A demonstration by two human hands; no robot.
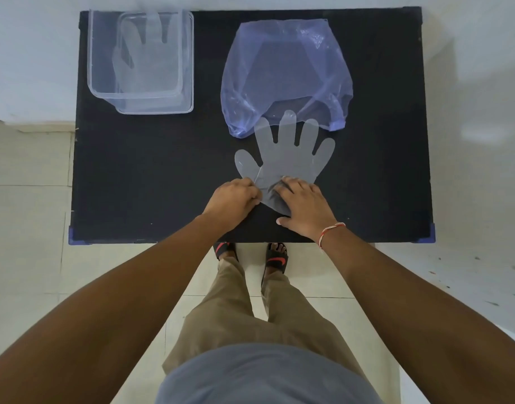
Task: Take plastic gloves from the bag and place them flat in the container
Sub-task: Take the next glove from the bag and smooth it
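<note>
- Nearest me, at the front edge of the dark surface (133, 176), I have both hands on the cuff end of a clear plastic glove (285, 158).
- My left hand (233, 198) has its fingers curled in and appears to pinch the left edge of the cuff; the fingertips are tucked under, so I cannot see the pinch itself.
- My right hand (304, 204) lies over the right side of the cuff with fingers bent, bunching the film beneath them, its thumb resting on the surface just behind.
- I judge this as the smoothing step: the glove is out and lies spread on the surface, and the cuff is creased where I hold it.
- Next I would need to lift it by the cuff with both hands, keep it from folding on itself, and carry it up and to the left. The film looks thin and limp, so I expect it to sag or cling.
- Beyond my hands the glove's fingers fan away from me, the middle tips touching or just overlapping the mouth of the purple bag (285, 71).
- How many gloves remain in the bag is hard to make out; I see only a darker shape through it.
- Farthest, at the far left corner, the clear container (189, 62) holds at least one glove lying flat; its far rim is washed out against the wall.
</note>
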